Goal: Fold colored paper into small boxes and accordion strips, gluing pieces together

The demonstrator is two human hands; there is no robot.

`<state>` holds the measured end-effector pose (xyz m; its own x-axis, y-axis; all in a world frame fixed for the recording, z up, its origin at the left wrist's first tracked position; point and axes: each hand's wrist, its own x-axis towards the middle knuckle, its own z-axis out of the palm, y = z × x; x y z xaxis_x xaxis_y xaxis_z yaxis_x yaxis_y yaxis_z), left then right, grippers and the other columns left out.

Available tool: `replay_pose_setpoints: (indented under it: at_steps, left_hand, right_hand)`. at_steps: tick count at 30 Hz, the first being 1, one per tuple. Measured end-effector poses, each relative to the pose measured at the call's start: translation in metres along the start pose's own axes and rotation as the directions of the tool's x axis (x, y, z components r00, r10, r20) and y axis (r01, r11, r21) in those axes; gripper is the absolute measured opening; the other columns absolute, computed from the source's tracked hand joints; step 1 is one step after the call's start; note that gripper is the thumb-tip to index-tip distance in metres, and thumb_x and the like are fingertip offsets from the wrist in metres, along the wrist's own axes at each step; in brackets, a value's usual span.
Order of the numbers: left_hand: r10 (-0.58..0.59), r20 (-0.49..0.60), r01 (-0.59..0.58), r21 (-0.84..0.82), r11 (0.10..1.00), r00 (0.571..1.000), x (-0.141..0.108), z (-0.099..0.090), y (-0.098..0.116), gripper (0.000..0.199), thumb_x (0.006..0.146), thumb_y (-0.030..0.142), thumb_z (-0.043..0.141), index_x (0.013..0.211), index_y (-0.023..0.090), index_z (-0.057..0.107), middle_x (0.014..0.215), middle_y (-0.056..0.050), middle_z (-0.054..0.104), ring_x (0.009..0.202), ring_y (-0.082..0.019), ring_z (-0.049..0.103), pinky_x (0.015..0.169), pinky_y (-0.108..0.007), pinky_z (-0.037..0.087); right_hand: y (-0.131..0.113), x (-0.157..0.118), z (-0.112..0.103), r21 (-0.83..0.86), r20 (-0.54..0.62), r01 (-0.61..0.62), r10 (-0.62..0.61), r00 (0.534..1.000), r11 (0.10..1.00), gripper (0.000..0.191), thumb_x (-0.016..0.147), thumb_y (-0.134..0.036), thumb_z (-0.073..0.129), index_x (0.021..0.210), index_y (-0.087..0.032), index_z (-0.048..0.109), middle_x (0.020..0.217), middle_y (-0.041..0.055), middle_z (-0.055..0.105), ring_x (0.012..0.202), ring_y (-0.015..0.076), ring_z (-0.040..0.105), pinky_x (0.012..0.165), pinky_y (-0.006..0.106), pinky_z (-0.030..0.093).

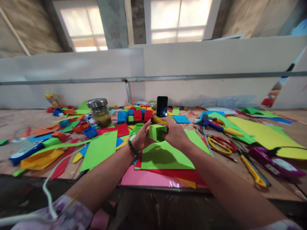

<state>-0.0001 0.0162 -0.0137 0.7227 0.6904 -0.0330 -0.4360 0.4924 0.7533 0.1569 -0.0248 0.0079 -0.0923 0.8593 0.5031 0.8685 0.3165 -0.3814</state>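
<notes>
Between my hands is a small light-green folded paper box, held just above the stacked sheets. My left hand, with a dark bead bracelet at the wrist, closes on the box's left side. On the other side, my right hand grips the box's right edge, its fingertips partly hidden behind and inside the paper. Beneath lies a green paper sheet over red and pink sheets. Just beyond my left hand rests another green folded piece. Finished-looking red and blue paper cubes stand in rows farther back.
A phone stands upright at the back. Left of centre is a lidded glass jar. Scissors, a yellow cutter and a purple device lie right. Coloured paper scraps and a white cable are at left.
</notes>
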Motion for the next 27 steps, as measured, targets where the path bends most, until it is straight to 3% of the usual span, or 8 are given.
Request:
replay_pose_setpoints:
  at_steps: [6, 11, 14, 16, 20, 23, 25, 27]
  left_hand:
    - [0.026, -0.042, -0.023, 0.076, 0.997, 0.999, 0.005, -0.004, -0.002, 0.065, 0.091, 0.061, 0.034, 0.120, 0.010, 0.062, 0.096, -0.015, 0.073, 0.082, -0.022, 0.071, 0.078, -0.031, 0.053]
    - [0.024, -0.012, -0.024, 0.003, 1.000, 1.000, 0.004, -0.005, -0.002, 0.082, 0.085, 0.072, 0.022, 0.122, 0.010, 0.060, 0.100, -0.017, 0.071, 0.085, -0.024, 0.070, 0.079, -0.037, 0.053]
    - [0.025, 0.013, -0.026, 0.041, 0.999, 1.000, 0.002, -0.002, -0.002, 0.068, 0.090, 0.065, 0.029, 0.125, 0.014, 0.058, 0.103, -0.014, 0.071, 0.081, -0.021, 0.070, 0.077, -0.037, 0.054]
    - [0.013, -0.020, -0.012, 0.089, 0.996, 1.000, 0.001, -0.002, -0.001, 0.059, 0.094, 0.056, 0.031, 0.121, 0.013, 0.060, 0.097, -0.013, 0.072, 0.074, -0.019, 0.069, 0.071, -0.033, 0.055]
    - [0.023, -0.014, -0.022, 0.086, 0.996, 1.000, 0.000, -0.008, 0.006, 0.064, 0.094, 0.056, 0.025, 0.113, 0.009, 0.063, 0.086, -0.014, 0.072, 0.068, -0.020, 0.068, 0.059, -0.029, 0.054]
    - [0.070, 0.043, -0.073, 0.051, 0.996, 0.997, -0.002, -0.012, 0.012, 0.061, 0.095, 0.054, 0.026, 0.120, 0.010, 0.061, 0.088, -0.014, 0.071, 0.069, -0.020, 0.068, 0.058, -0.028, 0.053]
    - [0.092, 0.041, -0.093, 0.033, 0.995, 0.995, -0.002, -0.014, 0.014, 0.059, 0.095, 0.053, 0.027, 0.124, 0.011, 0.058, 0.091, -0.013, 0.071, 0.072, -0.020, 0.068, 0.059, -0.029, 0.054]
    - [0.107, 0.004, -0.107, 0.020, 0.994, 0.994, -0.002, -0.015, 0.014, 0.061, 0.095, 0.054, 0.027, 0.125, 0.011, 0.058, 0.093, -0.012, 0.071, 0.074, -0.019, 0.067, 0.060, -0.028, 0.053]
  right_hand:
    - [-0.009, -0.006, 0.000, -0.115, 0.025, 0.001, 0.002, 1.000, 0.993, 0.062, 0.075, -0.030, 0.063, 0.133, -0.019, 0.045, 0.086, 0.0088, 0.071, 0.074, 0.0273, 0.067, 0.061, 0.032, 0.044]
    - [-0.006, -0.004, 0.001, 0.003, -0.056, -0.037, 0.037, 0.998, 0.999, 0.049, 0.072, -0.021, 0.063, 0.120, -0.020, 0.053, 0.088, 0.0068, 0.070, 0.083, 0.0258, 0.067, 0.067, 0.032, 0.046]
    - [-0.003, -0.001, 0.004, 0.098, -0.043, -0.059, 0.063, 0.997, 0.993, 0.052, 0.070, -0.018, 0.063, 0.120, -0.020, 0.052, 0.089, 0.0058, 0.069, 0.082, 0.0241, 0.066, 0.069, 0.032, 0.047]
    - [-0.001, 0.000, 0.004, 0.205, -0.053, -0.026, 0.037, 0.998, 0.978, 0.051, 0.075, -0.025, 0.063, 0.123, -0.019, 0.050, 0.089, 0.0049, 0.069, 0.076, 0.0211, 0.066, 0.067, 0.031, 0.047]
    - [0.000, -0.002, -0.010, 0.335, -0.255, 0.060, 0.029, 0.966, 0.940, 0.035, 0.089, -0.041, 0.048, 0.115, -0.018, 0.052, 0.071, 0.0009, 0.063, 0.062, 0.0159, 0.059, 0.061, 0.029, 0.046]
    - [-0.001, -0.009, -0.022, 0.236, -0.386, 0.259, -0.154, 0.909, 0.937, 0.022, 0.091, -0.034, 0.042, 0.094, -0.021, 0.060, 0.082, 0.0057, 0.065, 0.078, 0.0187, 0.061, 0.074, 0.034, 0.048]
    - [-0.003, -0.014, -0.025, 0.130, -0.304, 0.411, -0.358, 0.883, 0.902, 0.019, 0.086, -0.032, 0.047, 0.091, -0.023, 0.063, 0.094, 0.0074, 0.067, 0.090, 0.0212, 0.062, 0.083, 0.038, 0.048]
    - [-0.007, -0.018, -0.023, 0.056, -0.141, 0.516, -0.504, 0.852, 0.855, 0.022, 0.082, -0.032, 0.051, 0.098, -0.025, 0.065, 0.103, 0.0065, 0.068, 0.095, 0.0218, 0.062, 0.084, 0.037, 0.048]
